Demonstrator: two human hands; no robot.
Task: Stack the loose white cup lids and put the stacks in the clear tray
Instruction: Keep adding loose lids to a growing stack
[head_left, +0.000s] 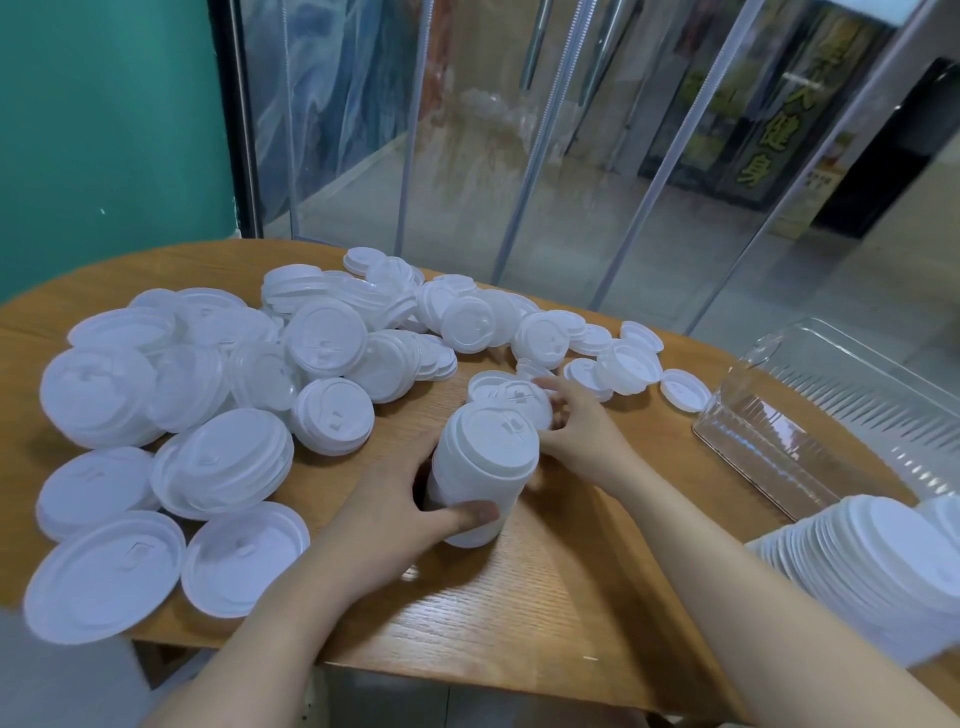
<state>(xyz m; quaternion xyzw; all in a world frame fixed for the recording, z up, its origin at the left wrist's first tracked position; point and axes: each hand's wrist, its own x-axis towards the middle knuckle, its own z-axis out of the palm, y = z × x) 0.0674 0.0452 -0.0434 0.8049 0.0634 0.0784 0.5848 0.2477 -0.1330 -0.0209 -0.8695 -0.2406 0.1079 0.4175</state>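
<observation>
Head view: left hand (395, 499) grips a tilted stack of white lids (480, 473) over the wooden desk (545, 597), right hand (576, 421) pinches a single lid (519, 400) just behind it, loose lids (218, 384) at left, clear tray (769, 447) at right.

Gold Chinese characters "大健身" run down a dark sign (759, 137) behind the clear curtain strips (675, 156).
</observation>
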